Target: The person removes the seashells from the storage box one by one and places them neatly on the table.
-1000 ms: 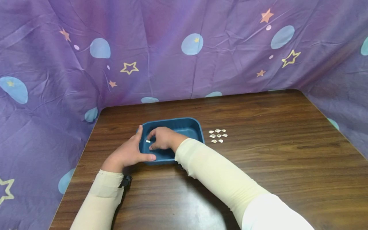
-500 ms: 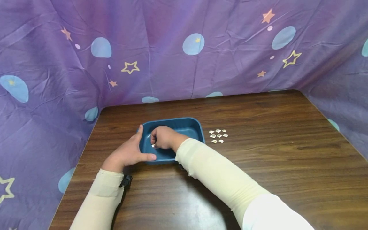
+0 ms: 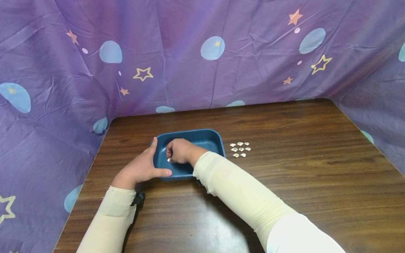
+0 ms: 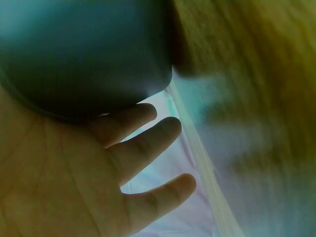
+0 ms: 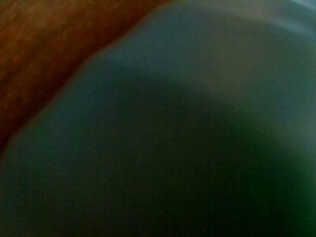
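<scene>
A blue tray (image 3: 207,135) sits on the table, and both my hands are at it. Against its left end lies my left hand (image 3: 139,168), thumb over the near rim and index finger along the far corner. In the left wrist view, the other fingers (image 4: 148,148) stretch out straight beside the tray wall. My right hand (image 3: 181,151) reaches down inside the tray and pinches a small white seashell (image 3: 169,160), mostly covered by the fingertips. Dark blur fills the right wrist view, so the pinch is hidden there.
Several small white seashells (image 3: 241,149) lie in short rows on the wooden table (image 3: 300,158), right of the tray. A purple patterned cloth (image 3: 183,77) hangs behind and at the sides. My right forearm (image 3: 234,186) crosses the tray's near right corner.
The right fingers closed on the shell at the tray's left end and drew it slightly right and nearer. In the last half second almost nothing moved. The left hand stayed in place.
</scene>
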Demonstrator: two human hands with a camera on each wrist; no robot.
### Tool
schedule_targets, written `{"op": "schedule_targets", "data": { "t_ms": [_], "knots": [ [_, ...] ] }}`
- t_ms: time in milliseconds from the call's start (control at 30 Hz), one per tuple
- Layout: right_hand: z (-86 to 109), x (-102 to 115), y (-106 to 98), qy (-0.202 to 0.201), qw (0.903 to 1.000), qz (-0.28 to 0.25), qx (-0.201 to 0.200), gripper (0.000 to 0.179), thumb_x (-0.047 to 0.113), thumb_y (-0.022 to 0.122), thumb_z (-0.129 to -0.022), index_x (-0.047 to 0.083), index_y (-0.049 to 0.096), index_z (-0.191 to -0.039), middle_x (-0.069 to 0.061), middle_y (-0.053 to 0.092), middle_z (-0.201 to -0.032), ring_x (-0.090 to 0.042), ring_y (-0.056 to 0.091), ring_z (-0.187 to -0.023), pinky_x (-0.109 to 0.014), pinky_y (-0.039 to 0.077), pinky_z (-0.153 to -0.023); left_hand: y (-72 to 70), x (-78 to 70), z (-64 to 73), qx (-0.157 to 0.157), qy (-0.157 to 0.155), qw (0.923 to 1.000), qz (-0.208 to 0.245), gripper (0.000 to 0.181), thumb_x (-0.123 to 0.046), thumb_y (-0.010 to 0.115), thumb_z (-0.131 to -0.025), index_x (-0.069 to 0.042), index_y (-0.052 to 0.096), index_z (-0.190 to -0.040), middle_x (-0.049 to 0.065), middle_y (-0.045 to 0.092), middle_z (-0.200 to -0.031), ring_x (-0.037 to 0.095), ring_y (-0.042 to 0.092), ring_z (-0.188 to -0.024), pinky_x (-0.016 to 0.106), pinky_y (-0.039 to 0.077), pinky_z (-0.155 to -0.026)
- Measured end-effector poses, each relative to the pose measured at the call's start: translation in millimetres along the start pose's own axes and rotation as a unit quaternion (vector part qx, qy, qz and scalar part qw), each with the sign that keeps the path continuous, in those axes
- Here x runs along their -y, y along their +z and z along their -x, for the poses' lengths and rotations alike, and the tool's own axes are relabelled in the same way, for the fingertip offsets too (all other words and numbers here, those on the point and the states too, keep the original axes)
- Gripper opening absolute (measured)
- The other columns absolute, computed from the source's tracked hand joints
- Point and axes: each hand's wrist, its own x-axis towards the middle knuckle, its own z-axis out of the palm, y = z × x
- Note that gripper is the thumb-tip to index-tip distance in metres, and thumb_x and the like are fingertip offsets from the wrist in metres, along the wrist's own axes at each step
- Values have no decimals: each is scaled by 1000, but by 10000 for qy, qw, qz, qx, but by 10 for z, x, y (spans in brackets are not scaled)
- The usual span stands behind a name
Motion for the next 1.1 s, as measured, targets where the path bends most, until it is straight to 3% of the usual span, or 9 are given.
{"op": "schedule_targets", "data": {
  "t_ms": [433, 700, 1100],
  "knots": [
    [6, 2, -7, 138, 9998, -65, 144, 14, 12, 81, -93, 18, 70, -86, 5, 67, -86, -13, 60, -83, -26, 50, -78, 12, 15, -17, -19, 37, 10000, 1, 140, -60, 83, -84, -2, -14, -166, 33, 10, -172, 49, 24, -157, 61, 29, -124],
    [8, -42, -67, 8, 10000, -69, -64, 8, 15, 81, -94, 15, 73, -92, 5, 68, -87, -12, 59, -83, -26, 50, -82, 14, -6, -31, 31, -26, 10000, -23, 139, -62, 82, -84, -5, -15, -167, 33, 12, -171, 50, 28, -155, 62, 31, -122],
    [195, -131, -314, -229, 9910, -1261, -380, 6, 12, 80, -94, 9, 76, -97, 3, 56, -71, -9, 51, -65, -22, 43, -61, -1, -18, -2, 14, -52, 10000, -56, 139, -62, 82, -84, -4, -13, -167, 34, 14, -171, 50, 30, -154, 62, 32, -122]
  ]
}}
